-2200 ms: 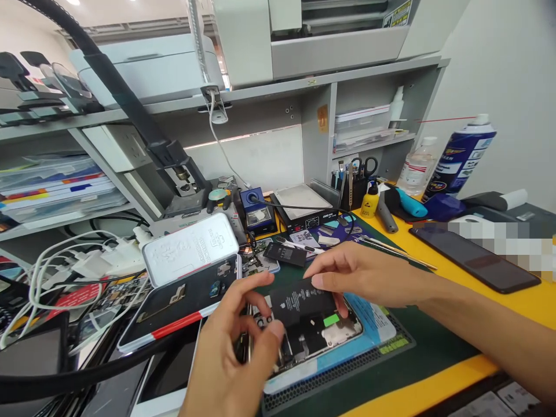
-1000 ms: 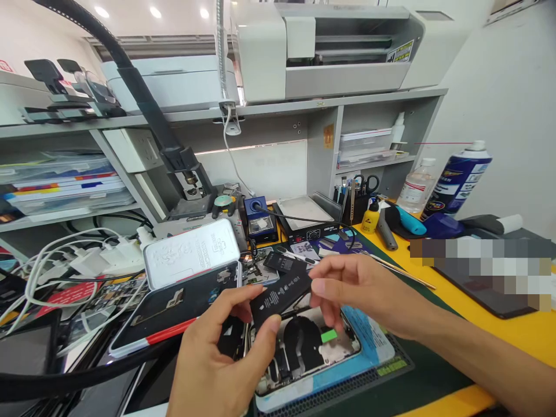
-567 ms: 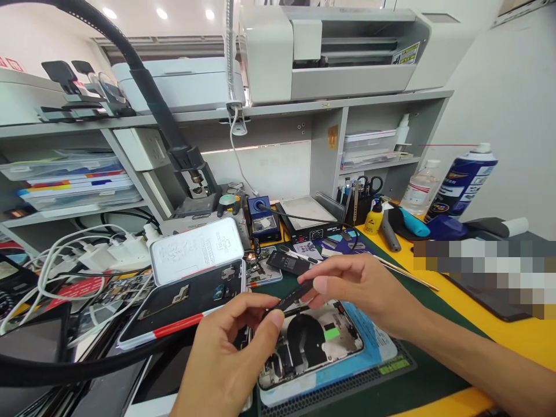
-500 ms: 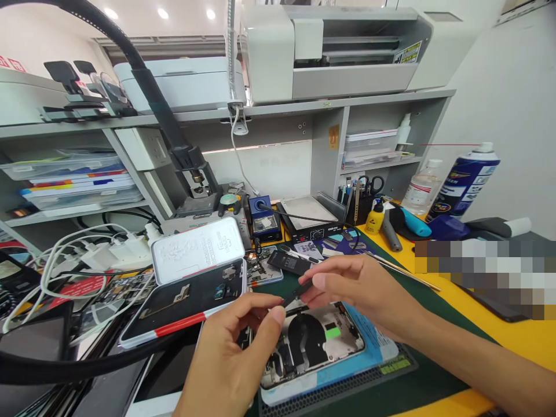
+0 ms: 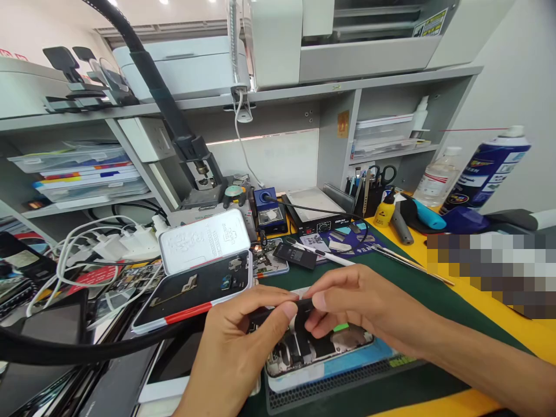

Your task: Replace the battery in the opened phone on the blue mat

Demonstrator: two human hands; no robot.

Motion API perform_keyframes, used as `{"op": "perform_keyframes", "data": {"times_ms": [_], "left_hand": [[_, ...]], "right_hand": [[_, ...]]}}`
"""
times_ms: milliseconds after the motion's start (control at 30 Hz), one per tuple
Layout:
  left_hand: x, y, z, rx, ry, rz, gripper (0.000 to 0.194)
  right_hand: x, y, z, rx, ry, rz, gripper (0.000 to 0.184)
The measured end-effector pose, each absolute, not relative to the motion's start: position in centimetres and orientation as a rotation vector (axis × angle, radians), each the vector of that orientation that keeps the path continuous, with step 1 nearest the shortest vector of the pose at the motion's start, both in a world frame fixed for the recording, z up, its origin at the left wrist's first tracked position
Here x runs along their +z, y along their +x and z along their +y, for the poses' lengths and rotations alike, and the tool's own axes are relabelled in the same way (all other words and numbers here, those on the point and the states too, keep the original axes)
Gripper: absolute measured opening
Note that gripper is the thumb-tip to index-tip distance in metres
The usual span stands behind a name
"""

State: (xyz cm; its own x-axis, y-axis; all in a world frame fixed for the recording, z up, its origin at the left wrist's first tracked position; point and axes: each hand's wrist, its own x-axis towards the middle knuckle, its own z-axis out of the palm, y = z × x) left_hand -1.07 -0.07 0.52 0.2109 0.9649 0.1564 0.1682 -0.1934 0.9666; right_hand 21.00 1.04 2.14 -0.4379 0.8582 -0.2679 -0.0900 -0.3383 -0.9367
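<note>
My left hand (image 5: 245, 333) pinches one end of a black phone battery (image 5: 303, 317) between thumb and fingertips. At the other end, the thumb and fingers of my right hand (image 5: 362, 298) close on it. The battery is tilted and largely covered by my fingers. Directly beneath lies an opened phone housing (image 5: 354, 340), with metal, a black round patch and a green sticker visible inside. The housing rests on a blue-and-white pad (image 5: 332, 366) over a dark perforated mat (image 5: 330, 387).
Another black battery (image 5: 295, 255) lies behind my hands, beside a white pen-like tool (image 5: 325, 253). An open case with small parts (image 5: 195, 284) sits left. Tweezers-like rods (image 5: 412, 266), a yellow bottle (image 5: 384, 214) and a spray can (image 5: 484, 171) are right. A black hose (image 5: 108, 352) crosses the left.
The battery has been raised out of the phone housing and turned from label-up to a steep tilt. My hands have come closer together around it. The head view has shifted slightly.
</note>
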Motion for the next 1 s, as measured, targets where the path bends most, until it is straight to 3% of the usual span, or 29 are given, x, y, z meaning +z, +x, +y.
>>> {"op": "perform_keyframes", "data": {"times_ms": [100, 233, 333, 1000], "left_hand": [[0.6, -1.0, -0.1, 1.098, 1.592, 1.118, 0.016], [0.4, -1.1, -0.2, 1.051, 1.470, 1.103, 0.022], [0.3, -1.1, -0.2, 1.003, 1.299, 1.023, 0.028], [1.7, 0.1, -0.9, 0.912, 1.037, 1.084, 0.030]], "right_hand": [[2.1, 21.0, 0.8, 1.676, -1.117, -1.383, 0.035], [1.5, 20.7, 0.1, 1.290, -1.083, -1.606, 0.023], [1.3, 20.7, -0.2, 1.173, -1.107, -1.655, 0.018], [1.5, 20.0, -1.0, 1.237, -1.123, -1.627, 0.015]]}}
